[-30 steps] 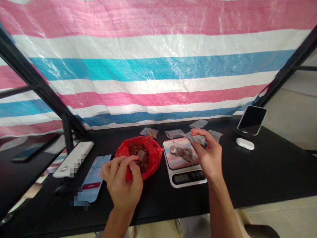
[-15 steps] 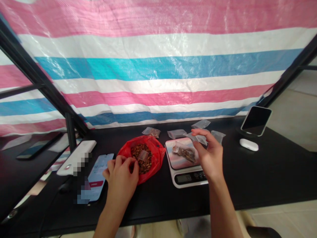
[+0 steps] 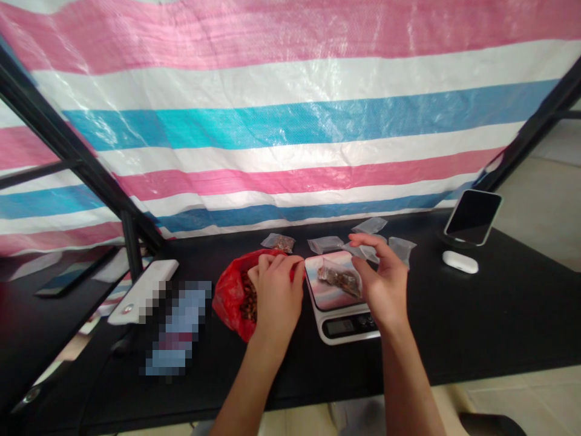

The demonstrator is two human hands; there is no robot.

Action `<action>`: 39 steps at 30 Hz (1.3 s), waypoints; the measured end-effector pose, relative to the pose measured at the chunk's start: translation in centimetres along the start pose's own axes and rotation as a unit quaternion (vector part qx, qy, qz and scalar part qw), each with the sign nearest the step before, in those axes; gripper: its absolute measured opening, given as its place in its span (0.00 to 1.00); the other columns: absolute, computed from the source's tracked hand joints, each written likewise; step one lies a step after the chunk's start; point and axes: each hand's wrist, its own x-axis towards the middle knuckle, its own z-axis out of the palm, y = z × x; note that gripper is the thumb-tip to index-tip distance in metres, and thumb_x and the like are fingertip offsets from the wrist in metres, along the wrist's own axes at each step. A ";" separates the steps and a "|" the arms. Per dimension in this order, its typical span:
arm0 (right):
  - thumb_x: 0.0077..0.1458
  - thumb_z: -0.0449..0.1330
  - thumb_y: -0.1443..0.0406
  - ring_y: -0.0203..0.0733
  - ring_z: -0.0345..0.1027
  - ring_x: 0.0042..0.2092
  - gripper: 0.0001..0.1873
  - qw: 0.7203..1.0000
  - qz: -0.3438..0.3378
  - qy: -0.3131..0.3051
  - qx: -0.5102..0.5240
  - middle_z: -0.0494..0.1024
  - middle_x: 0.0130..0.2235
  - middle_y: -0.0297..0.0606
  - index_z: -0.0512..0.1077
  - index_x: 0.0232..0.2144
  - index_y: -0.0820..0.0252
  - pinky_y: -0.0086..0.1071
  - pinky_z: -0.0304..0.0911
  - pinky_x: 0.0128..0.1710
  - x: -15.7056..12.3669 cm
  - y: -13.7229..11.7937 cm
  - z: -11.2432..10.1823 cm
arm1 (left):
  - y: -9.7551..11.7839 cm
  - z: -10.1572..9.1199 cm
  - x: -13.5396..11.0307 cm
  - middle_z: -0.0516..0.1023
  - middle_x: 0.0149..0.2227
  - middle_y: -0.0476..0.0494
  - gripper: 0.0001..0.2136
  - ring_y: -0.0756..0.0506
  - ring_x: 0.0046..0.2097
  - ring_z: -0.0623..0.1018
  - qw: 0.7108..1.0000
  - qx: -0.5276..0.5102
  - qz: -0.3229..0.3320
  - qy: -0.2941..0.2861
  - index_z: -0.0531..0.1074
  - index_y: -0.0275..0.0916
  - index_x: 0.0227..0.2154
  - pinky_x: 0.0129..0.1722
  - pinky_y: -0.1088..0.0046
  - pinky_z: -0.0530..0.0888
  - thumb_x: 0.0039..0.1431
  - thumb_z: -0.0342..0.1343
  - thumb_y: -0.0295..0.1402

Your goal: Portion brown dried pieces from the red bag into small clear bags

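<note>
A red plastic bag (image 3: 226, 289) full of small brown pieces like beans or nuts (image 3: 249, 301) sits rolled open on the black table. Over its right side lies my left hand (image 3: 279, 293), fingers curled together at the red rim, hiding much of the contents. To the right stands a white kitchen scale (image 3: 320, 318) with a small display. On its plate rests a small clear zip bag (image 3: 340, 278) with dark brown pieces inside. My right hand (image 3: 384, 281) hovers at the scale's right edge, thumb and index finger apart, the thumb close beside the zip bag.
Several clear zip bags (image 3: 325, 244) lie behind the scale, and a filled one (image 3: 279, 242) behind the red bag. At left are a white power bank (image 3: 152, 281) and a blurred phone (image 3: 181, 327). A white earbud case (image 3: 460, 262) and a propped phone (image 3: 474, 217) stand at right.
My left hand has moved right, from the red bag's left front edge across to its right rim. The red bag's shape has shifted a little. My right hand has stayed nearly still.
</note>
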 end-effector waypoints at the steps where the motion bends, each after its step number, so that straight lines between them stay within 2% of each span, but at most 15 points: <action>1: 0.48 0.58 0.70 0.50 0.71 0.53 0.13 1.000 -0.001 -0.003 -0.003 0.81 0.45 0.36 0.77 0.36 0.53 0.47 0.58 0.59 -0.1 -0.1 0.2 | 0.7 0.6 0.4 0.83 0.37 0.45 0.07 0.38 0.44 0.71 1.000 -0.004 0.006 -0.011 0.81 0.46 0.36 0.42 0.59 0.60 0.65 0.57 0.34; 5: 0.48 0.57 0.71 0.50 0.71 0.52 0.15 1.000 -0.007 -0.011 -0.013 0.81 0.44 0.36 0.77 0.37 0.52 0.46 0.59 0.58 -0.1 -0.1 0.3 | 1.7 2.1 1.0 0.83 0.38 0.42 0.09 0.37 0.46 0.71 0.999 -0.034 -0.007 -0.026 0.81 0.47 0.42 0.45 0.56 0.63 0.65 0.56 0.33; 7: 0.48 0.57 0.71 0.49 0.71 0.53 0.15 1.000 -0.007 -0.006 -0.013 0.81 0.44 0.35 0.77 0.37 0.52 0.45 0.59 0.58 0.1 0.0 0.0 | 1.5 2.2 1.1 0.83 0.40 0.41 0.12 0.37 0.47 0.72 0.997 -0.061 -0.021 -0.031 0.80 0.48 0.46 0.47 0.55 0.63 0.66 0.53 0.32; 10: 0.48 0.57 0.71 0.49 0.71 0.53 0.15 1.000 0.001 0.006 -0.014 0.81 0.45 0.35 0.77 0.37 0.52 0.46 0.59 0.58 0.3 0.1 -0.6 | 1.1 1.6 1.1 0.84 0.40 0.44 0.13 0.39 0.47 0.74 0.992 -0.112 -0.043 -0.027 0.79 0.48 0.45 0.51 0.54 0.63 0.67 0.51 0.31; 13: 0.48 0.58 0.71 0.50 0.72 0.53 0.13 1.000 0.001 0.017 -0.019 0.81 0.45 0.36 0.77 0.36 0.53 0.47 0.59 0.59 0.5 0.2 -1.2 | 0.6 0.6 0.4 0.84 0.38 0.46 0.12 0.41 0.47 0.76 0.988 -0.135 -0.057 0.054 0.80 0.46 0.43 0.53 0.56 0.64 0.67 0.51 0.31; 17: 0.48 0.58 0.71 0.50 0.72 0.52 0.13 1.000 -0.005 0.022 -0.020 0.81 0.44 0.35 0.77 0.36 0.53 0.47 0.59 0.59 0.6 0.4 -1.6 | -0.7 -0.2 -1.7 0.82 0.35 0.45 0.09 0.41 0.43 0.76 0.979 -0.095 -0.053 0.175 0.79 0.43 0.38 0.48 0.60 0.67 0.65 0.53 0.33; 21: 0.49 0.58 0.71 0.50 0.72 0.52 0.14 1.000 -0.006 0.024 -0.019 0.81 0.43 0.36 0.77 0.37 0.53 0.47 0.59 0.59 0.5 0.4 -1.6 | -2.2 -0.7 -3.0 0.81 0.33 0.45 0.08 0.41 0.41 0.74 0.982 -0.040 -0.013 0.185 0.79 0.42 0.36 0.45 0.61 0.66 0.64 0.54 0.30; 24: 0.48 0.58 0.70 0.50 0.72 0.52 0.13 0.999 -0.006 0.025 -0.019 0.81 0.43 0.36 0.77 0.36 0.53 0.48 0.58 0.59 0.5 0.3 -1.5 | -2.3 -1.2 -3.1 0.81 0.35 0.45 0.08 0.41 0.42 0.73 0.981 -0.021 0.013 0.192 0.78 0.42 0.36 0.45 0.61 0.65 0.64 0.54 0.29; 26: 0.48 0.58 0.70 0.50 0.72 0.52 0.12 0.999 -0.004 0.026 -0.019 0.81 0.44 0.35 0.77 0.35 0.53 0.48 0.58 0.59 0.5 0.2 -1.4 | -2.0 -1.4 -3.0 0.81 0.36 0.44 0.08 0.41 0.43 0.74 0.983 -0.007 0.035 0.177 0.78 0.43 0.36 0.46 0.60 0.65 0.64 0.54 0.29; 30: 0.48 0.58 0.70 0.51 0.72 0.52 0.12 0.999 0.000 0.027 -0.017 0.82 0.44 0.36 0.77 0.35 0.53 0.48 0.58 0.59 0.5 0.2 -1.1 | -1.6 -0.9 -3.0 0.81 0.48 0.43 0.10 0.38 0.52 0.72 0.991 0.043 0.125 0.016 0.78 0.47 0.44 0.50 0.56 0.62 0.63 0.55 0.30; 32: 0.48 0.58 0.70 0.51 0.72 0.53 0.13 1.000 0.000 0.025 -0.009 0.82 0.45 0.36 0.77 0.35 0.53 0.48 0.58 0.60 0.4 0.3 -1.1 | -2.1 -0.4 -3.0 0.80 0.50 0.42 0.10 0.35 0.54 0.70 0.986 0.089 0.140 -0.034 0.79 0.47 0.44 0.51 0.53 0.61 0.62 0.57 0.30; 36: 0.48 0.58 0.71 0.50 0.72 0.53 0.14 1.000 -0.005 0.027 -0.009 0.81 0.44 0.35 0.77 0.36 0.53 0.47 0.58 0.60 0.5 0.4 -1.4 | -3.1 -0.2 -3.1 0.81 0.47 0.40 0.09 0.32 0.53 0.69 0.982 0.164 0.087 -0.021 0.79 0.44 0.41 0.49 0.51 0.61 0.60 0.57 0.29; 39: 0.49 0.58 0.70 0.50 0.72 0.52 0.14 0.999 -0.006 0.033 -0.008 0.81 0.43 0.36 0.78 0.37 0.53 0.47 0.58 0.59 0.6 0.5 -1.8 | -2.9 -0.6 -2.9 0.80 0.45 0.37 0.08 0.31 0.52 0.68 0.980 0.197 0.038 -0.002 0.78 0.41 0.37 0.47 0.51 0.62 0.59 0.54 0.26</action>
